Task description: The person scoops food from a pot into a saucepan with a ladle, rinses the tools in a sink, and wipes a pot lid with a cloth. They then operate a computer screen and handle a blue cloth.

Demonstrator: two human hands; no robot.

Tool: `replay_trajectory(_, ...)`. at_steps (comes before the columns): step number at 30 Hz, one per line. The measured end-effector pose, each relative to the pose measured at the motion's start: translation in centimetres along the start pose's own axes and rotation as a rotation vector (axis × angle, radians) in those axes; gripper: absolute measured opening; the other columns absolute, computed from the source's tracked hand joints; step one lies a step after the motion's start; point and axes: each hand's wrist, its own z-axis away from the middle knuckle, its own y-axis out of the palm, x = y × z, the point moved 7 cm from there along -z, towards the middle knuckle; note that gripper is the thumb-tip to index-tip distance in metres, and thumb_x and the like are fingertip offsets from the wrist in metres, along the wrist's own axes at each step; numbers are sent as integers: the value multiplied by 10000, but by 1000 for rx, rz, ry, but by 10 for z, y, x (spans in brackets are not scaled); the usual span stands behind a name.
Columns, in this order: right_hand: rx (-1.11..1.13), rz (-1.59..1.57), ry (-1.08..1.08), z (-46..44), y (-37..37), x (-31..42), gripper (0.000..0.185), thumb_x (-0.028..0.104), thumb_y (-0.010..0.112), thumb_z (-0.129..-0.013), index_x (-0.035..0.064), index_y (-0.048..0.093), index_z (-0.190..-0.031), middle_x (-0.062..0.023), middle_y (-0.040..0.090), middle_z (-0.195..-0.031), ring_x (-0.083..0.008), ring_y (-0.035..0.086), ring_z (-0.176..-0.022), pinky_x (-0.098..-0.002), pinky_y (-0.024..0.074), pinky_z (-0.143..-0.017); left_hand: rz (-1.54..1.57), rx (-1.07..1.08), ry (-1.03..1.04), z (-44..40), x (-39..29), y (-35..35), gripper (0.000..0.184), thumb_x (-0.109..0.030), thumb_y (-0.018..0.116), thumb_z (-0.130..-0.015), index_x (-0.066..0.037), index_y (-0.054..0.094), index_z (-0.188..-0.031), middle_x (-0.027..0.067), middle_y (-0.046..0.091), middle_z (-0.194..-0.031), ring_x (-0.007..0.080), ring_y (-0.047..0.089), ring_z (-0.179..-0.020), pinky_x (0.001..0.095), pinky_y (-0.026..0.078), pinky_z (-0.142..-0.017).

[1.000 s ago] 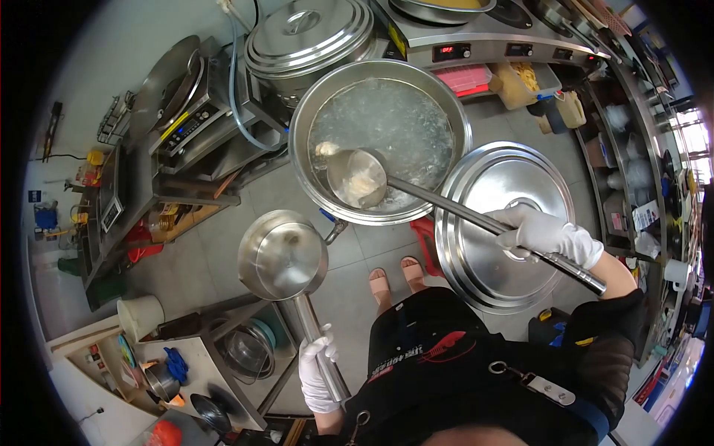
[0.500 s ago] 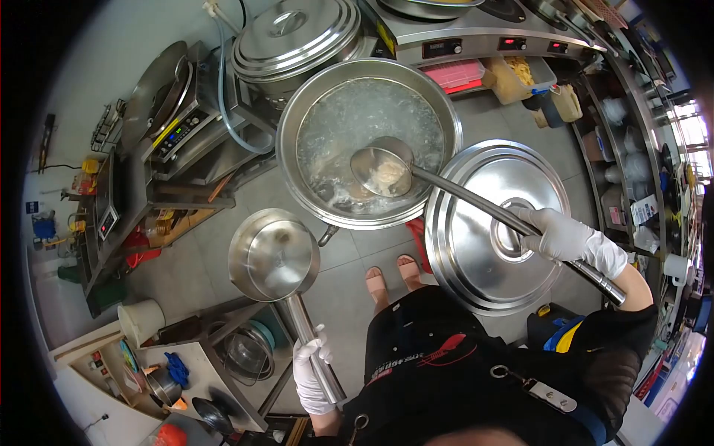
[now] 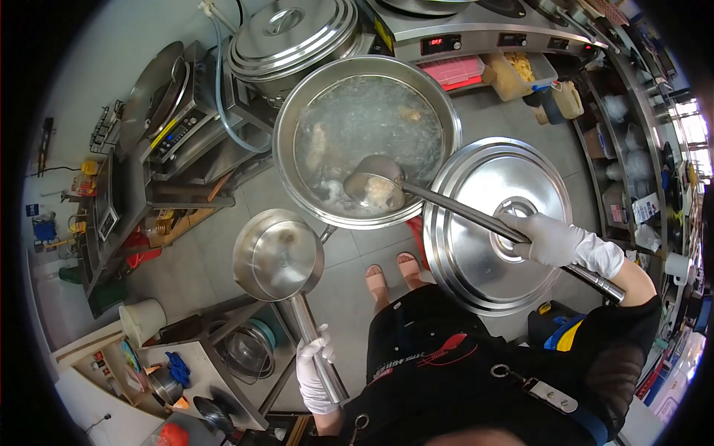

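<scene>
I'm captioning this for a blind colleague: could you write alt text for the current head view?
A gloved right hand holds a ladle bearing pale food inside the rim of a big pot of cloudy liquid. The gloved left hand grips a seemingly empty pan. A large lid lies beside the pot.

- Two gloved hands [image 3: 316, 368] [image 3: 549, 236]
- One held ladle [image 3: 461, 209], centre
- One held saucepan [image 3: 279, 256], left
- One large open pot [image 3: 284, 141], upper centre
- Two large lids [image 3: 294, 33] [image 3: 491, 260], upper left and right of centre
- Two sandals [image 3: 377, 282] [image 3: 408, 265]

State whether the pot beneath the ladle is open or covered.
Open: the pot shows uncovered liquid, and the ladle in the right hand extends over it.
</scene>
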Motion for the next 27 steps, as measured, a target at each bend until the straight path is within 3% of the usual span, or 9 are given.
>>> replay_trajectory(7,140,-58,78,-22,4,19,463,88,547,-848,16,470,-1299,-211,644,-849,-308,646,-798,-377,493,-732,17,-12,1,1,2,-7,423,-87,616,-769,91,503,-1136,39,530,-784,94,477,-579,225,397,-518)
replay_trajectory(9,99,-106,-11,-34,7,22,553,98,593,-828,27,442,-1355,-200,642,-1029,-308,627,-921,-367,477,-833,19,-9,2,0,3,-10,422,-89,615,-771,90,504,-1138,38,528,-782,94,478,-582,225,398,-519)
replay_trajectory(12,163,-137,34,-51,3,34,534,104,600,-823,14,464,-1332,-179,638,-1082,-275,605,-994,-356,456,-879,45,-4,-1,2,3,-14,415,-90,611,-778,86,508,-1139,36,521,-776,95,478,-582,226,402,-520)
replay_trajectory(13,133,-112,-18,-57,2,33,483,72,588,-833,-8,489,-1298,-124,645,-963,-200,628,-803,-313,493,-730,49,-3,-4,2,3,-15,413,-90,610,-779,85,509,-1140,36,518,-774,96,479,-584,227,405,-521)
replay_trajectory(14,135,-112,-21,-59,-2,34,483,72,588,-833,-8,489,-1298,-124,645,-963,-200,628,-803,-313,493,-730,53,-4,-7,3,4,-14,411,-90,609,-781,84,511,-1141,36,516,-773,96,480,-587,228,408,-522)
replay_trajectory(16,217,-561,222,-57,0,28,399,51,540,-845,1,543,-1241,-46,548,-692,-127,533,-570,-277,432,-530,59,2,-6,6,2,-15,411,-87,607,-782,85,511,-1142,37,516,-774,97,481,-590,229,409,-523)
replay_trajectory(17,198,-624,172,-58,0,30,416,45,535,-848,-8,533,-1261,20,465,-634,-65,446,-483,-242,363,-448,65,8,-6,7,2,-16,411,-85,606,-782,85,511,-1144,39,516,-776,98,483,-593,230,411,-524)
replay_trajectory(22,151,-669,132,-47,-15,39,415,-21,519,-864,-26,501,-1279,-5,537,-751,-32,443,-475,-210,377,-447,86,-3,18,12,1,-19,407,-80,588,-791,93,507,-1151,41,521,-776,102,488,-599,233,411,-524)
replay_trajectory(27,-69,-345,-3,-44,-27,40,526,25,565,-818,-4,464,-1333,-105,617,-865,-148,577,-694,-291,474,-666,96,26,32,12,0,-16,402,-79,572,-799,98,507,-1154,42,528,-778,104,491,-601,235,410,-524)
